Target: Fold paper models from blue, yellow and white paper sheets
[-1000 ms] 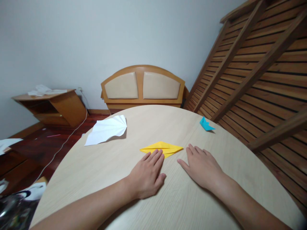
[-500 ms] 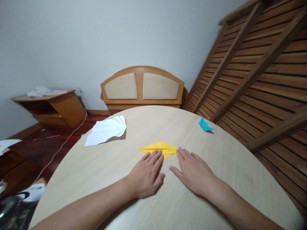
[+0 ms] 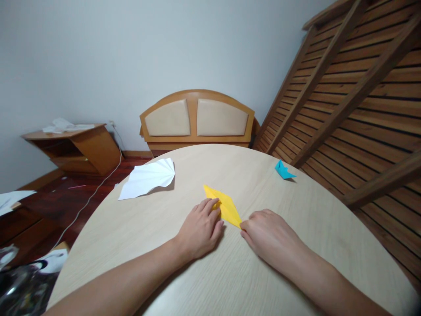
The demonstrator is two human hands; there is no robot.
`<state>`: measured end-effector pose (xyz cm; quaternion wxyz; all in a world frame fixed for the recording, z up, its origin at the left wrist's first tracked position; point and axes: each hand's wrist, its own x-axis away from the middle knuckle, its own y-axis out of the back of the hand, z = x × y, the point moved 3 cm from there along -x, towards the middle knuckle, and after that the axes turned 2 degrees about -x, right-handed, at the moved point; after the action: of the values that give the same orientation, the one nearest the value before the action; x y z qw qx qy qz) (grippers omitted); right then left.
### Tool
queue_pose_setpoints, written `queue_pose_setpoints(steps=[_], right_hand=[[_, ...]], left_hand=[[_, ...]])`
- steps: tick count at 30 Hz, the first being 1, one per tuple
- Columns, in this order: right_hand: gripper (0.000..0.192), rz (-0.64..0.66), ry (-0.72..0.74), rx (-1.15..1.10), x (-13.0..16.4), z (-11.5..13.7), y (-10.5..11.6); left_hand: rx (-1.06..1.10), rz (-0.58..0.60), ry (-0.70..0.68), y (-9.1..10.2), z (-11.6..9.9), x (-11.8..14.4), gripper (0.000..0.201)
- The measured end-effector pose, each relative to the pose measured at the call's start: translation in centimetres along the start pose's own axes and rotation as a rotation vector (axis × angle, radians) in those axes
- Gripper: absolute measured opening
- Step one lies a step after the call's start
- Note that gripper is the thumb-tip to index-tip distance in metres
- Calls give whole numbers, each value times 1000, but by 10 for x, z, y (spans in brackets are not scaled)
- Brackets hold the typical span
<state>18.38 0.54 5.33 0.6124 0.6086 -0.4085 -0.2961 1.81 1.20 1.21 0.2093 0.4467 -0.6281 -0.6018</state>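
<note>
The folded yellow paper [image 3: 224,205] is a flat, elongated diamond with sharp points, lying on the round table [image 3: 230,281] well nearer the person than the blue paper boat [image 3: 283,170] and to the right of the white pleated paper [image 3: 148,177]. The left hand [image 3: 199,228] lies palm down, fingertips pressing the paper's left edge. The right hand [image 3: 269,237] has its fingers curled, pinching the near tip. Half a second ago the paper lay crosswise with both hands flat; now it is turned diagonally.
</note>
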Motion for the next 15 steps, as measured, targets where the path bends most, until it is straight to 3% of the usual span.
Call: queue_pose_setpoints(steps=[7,11,15], right_hand=[[19,-112,262,-545,-13,-27,-10],[25,-143,440,-610,-20,-31,-16],[22,-131,438,-618,-22,-31,-19]], left_hand=[[91,-30,-17,-1,6,-4,22],[108,-43,1,-2,9,-6,19],[116,-39,35,-3,11,-8,19]])
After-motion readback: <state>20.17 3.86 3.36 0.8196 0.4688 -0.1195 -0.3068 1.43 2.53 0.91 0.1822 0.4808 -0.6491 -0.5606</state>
